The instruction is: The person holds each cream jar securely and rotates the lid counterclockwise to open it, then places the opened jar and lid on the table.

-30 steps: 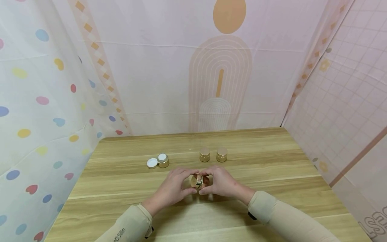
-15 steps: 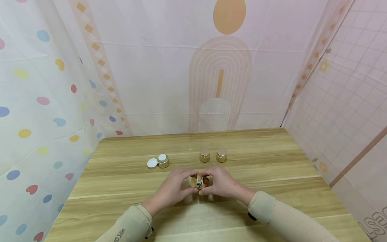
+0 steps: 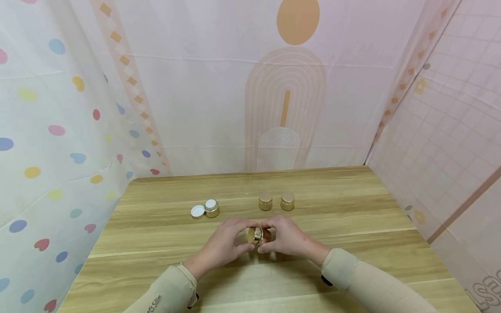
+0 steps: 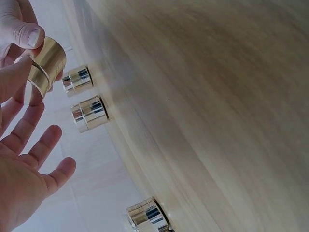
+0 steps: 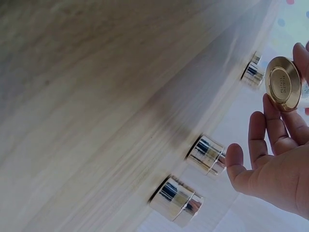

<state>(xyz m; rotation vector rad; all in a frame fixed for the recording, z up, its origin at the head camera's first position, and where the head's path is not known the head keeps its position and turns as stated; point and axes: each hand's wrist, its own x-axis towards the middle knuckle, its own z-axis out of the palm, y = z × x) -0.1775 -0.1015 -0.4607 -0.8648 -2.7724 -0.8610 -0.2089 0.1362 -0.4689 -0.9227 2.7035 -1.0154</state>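
The fingers of the left hand (image 3: 224,244) pinched the top of a tipped gold jar (image 3: 256,235) (it lay sideways), and the right hand's (image 3: 287,235) fingers pinched its bottom. Past them stood two closed jars (image 3: 265,201).

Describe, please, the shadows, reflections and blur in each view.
Head view: soft shadows under the sleeves on the table; left wrist view: dark and bright reflections on the standing jars, wood grain soft; right wrist view: table darker toward the upper left, print on the held jar hard to read.
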